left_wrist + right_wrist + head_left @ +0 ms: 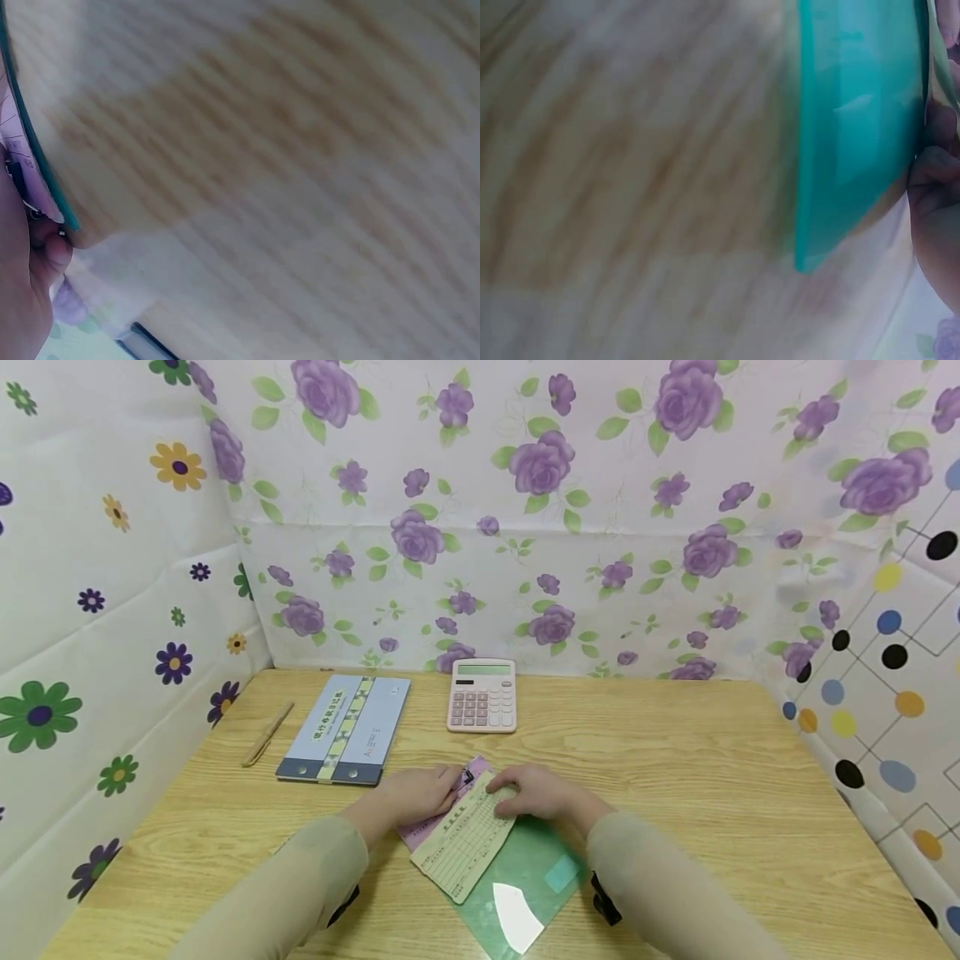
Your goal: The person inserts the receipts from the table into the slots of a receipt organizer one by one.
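In the head view, my right hand (538, 792) pinches the upper right edge of a pale yellow printed form (468, 839). Beneath that form lies a purple printed sheet (422, 832), with a small black clip (467, 775) near its top. My left hand (420, 793) grips the purple sheet along its upper left edge. A translucent green plastic folder (525, 868) spreads under both papers, tilted on the table. In the left wrist view, curled fingers (54, 251) sit against the purple sheet and the folder's teal edge. The right wrist view shows the folder (855, 135) beside the right hand (937, 202).
A blue-grey account book (345, 727) lies at the left, with a tan pen (268, 735) beside it. Behind my hands is a pink calculator (483, 696). The wood table (675, 760) is bordered by flowered and dotted cloth walls.
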Tool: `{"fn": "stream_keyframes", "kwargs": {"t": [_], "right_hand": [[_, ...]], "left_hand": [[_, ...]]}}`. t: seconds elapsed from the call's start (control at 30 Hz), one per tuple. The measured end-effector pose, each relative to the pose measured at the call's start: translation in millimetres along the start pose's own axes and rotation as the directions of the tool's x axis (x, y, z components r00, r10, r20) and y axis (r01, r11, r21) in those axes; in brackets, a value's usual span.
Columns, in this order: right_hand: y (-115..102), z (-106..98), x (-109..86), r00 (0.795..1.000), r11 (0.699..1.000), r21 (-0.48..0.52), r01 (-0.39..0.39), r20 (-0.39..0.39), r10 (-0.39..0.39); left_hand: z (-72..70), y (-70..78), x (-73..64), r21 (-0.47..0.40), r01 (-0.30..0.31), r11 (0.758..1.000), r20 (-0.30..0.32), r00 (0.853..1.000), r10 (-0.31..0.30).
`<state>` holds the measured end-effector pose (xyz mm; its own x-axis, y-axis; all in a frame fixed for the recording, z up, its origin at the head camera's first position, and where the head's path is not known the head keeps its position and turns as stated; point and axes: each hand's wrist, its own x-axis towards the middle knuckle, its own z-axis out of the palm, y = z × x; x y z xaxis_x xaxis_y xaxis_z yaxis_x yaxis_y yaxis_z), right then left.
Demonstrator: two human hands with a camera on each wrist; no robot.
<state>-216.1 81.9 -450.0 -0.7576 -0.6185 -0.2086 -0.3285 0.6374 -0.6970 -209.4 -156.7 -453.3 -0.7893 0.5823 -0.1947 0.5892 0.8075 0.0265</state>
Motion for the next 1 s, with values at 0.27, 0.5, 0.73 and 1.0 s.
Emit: {"fn": "stream_keyframes", "kwargs": {"t": [0.27, 0.5, 0.73, 1.0], "right_hand": [[-1.0, 9.9, 1.9, 0.998, 1.000, -0.019, 0.012, -0.066, -0.013], [-3.0, 14.1, 1.0, 0.991, 0.987, -0.155, 0.037, -0.122, -0.057], [-8.1, 16.7, 1.9, 0.989, 0.986, -0.168, 0.007, -0.142, -0.032], [-11.8, 20.1, 4.8, 0.984, 0.974, -0.224, -0.012, -0.176, -0.028]], "left_hand": [[-4.8, 3.2, 1.8, -0.037, 0.028, 0.999, 0.045, 0.999, -0.027], [-6.8, 4.6, 2.3, -0.133, 0.091, 0.987, 0.069, 0.994, -0.082], [-8.7, 3.0, 0.4, -0.177, 0.114, 0.978, 0.101, 0.990, -0.097], [-11.3, 4.8, -2.3, -0.071, 0.014, 0.997, 0.034, 0.999, -0.011]]}}
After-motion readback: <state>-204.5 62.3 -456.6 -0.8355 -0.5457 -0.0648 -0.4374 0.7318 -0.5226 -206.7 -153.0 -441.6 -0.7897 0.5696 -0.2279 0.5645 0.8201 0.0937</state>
